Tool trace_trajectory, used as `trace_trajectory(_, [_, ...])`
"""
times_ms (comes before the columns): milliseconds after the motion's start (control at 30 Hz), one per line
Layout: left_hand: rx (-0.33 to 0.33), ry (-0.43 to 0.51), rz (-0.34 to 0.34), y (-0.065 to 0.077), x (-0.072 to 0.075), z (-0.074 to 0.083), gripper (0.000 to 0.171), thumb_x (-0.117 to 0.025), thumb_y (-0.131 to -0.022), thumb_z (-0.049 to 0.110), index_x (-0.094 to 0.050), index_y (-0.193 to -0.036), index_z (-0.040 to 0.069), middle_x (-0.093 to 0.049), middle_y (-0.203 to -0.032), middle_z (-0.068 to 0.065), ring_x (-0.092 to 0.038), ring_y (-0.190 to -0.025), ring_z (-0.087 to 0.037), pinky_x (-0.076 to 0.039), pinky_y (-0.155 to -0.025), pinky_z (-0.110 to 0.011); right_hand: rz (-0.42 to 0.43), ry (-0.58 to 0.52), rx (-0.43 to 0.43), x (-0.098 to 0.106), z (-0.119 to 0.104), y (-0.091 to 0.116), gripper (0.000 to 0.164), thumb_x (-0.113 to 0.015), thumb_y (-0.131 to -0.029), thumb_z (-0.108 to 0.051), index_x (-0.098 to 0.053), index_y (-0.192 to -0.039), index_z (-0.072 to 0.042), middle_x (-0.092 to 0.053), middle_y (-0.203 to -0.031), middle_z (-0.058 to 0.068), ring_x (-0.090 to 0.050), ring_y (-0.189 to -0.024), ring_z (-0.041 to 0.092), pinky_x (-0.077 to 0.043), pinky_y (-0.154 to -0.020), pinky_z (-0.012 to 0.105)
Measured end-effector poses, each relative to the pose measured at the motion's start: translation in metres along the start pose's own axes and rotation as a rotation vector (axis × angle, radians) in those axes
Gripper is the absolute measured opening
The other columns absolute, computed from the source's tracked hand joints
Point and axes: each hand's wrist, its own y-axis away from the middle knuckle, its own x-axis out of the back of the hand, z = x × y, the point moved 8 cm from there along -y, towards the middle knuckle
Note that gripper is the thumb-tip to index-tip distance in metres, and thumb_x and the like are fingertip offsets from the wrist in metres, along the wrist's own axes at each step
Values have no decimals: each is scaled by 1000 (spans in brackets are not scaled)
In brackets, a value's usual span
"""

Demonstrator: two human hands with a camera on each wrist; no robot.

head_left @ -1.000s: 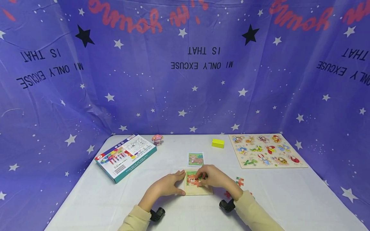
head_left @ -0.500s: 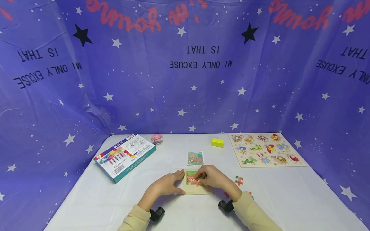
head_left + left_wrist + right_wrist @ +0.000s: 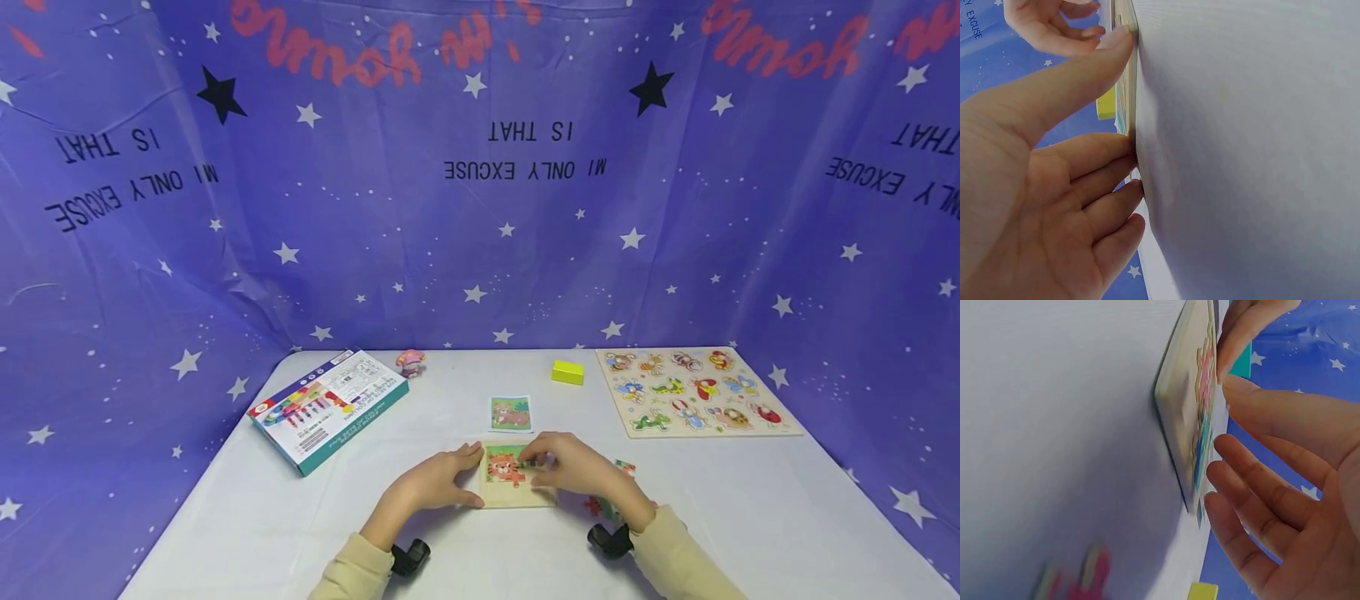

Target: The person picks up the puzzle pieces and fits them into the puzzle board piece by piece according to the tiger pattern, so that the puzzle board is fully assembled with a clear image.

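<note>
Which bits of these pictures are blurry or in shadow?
Right wrist view: the loose pieces at the bottom are blurred, and a soft shadow falls beside the puzzle board; left wrist view: grey shading spreads over the tabletop by the left hand; head view: fairly even light.

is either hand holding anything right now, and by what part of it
Nothing is visibly gripped. The left hand just touches the left edge of the puzzle board; the right hand is over it with no piece showing in its grasp.
</note>
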Motion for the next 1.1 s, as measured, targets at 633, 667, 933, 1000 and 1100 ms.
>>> trace_trajectory(633, [6,3,3,0,0,0,83,-77,-79,39,-42,-144,0,-35,-151,-13,-31,-140,-32,-28,-113,-46,52,39,-85,42,33,56,30,-76,-84,-14,-68,-113,-9,-67,-107,4,-61,-93,25,-55,-69,32])
trace_trajectory(667, [4,4,3,0,0,0,83,-77,-79,39,-42,-144,0,-35,-151,-14,-31,-140,-32,-28,-113,-46,56,42,-86,44,34,60,30,-76,-83,-14,-68,-112,-8,-67,-107,4,-61,-92,25,-55,-69,33])
trace_trajectory(933, [-2,3,4,1,0,1,83,-77,-80,39,-42,-144,0,-35,-151,-14,-31,-140,-32,-28,-113,-46,83,71,-133,53,47,80,31,-78,-80,-12,-70,-110,-8,-66,-100,3,-60,-86,21,-54,-70,32])
trace_trajectory(1000, [-1,0,5,1,0,1,83,-77,-80,39,-42,-144,0,-35,-151,-14,-32,-139,-32,-28,-113,-46,91,78,-155,55,51,84,31,-79,-79,-12,-70,-109,-9,-64,-98,1,-58,-85,20,-52,-70,31])
trace_trajectory(1100, [0,4,5,1,0,1,83,-77,-80,39,-42,-144,0,-35,-151,-14,-32,-139,-32,-28,-113,-46,102,88,-190,58,57,89,32,-80,-78,-12,-69,-108,-10,-62,-96,0,-56,-83,18,-51,-69,29])
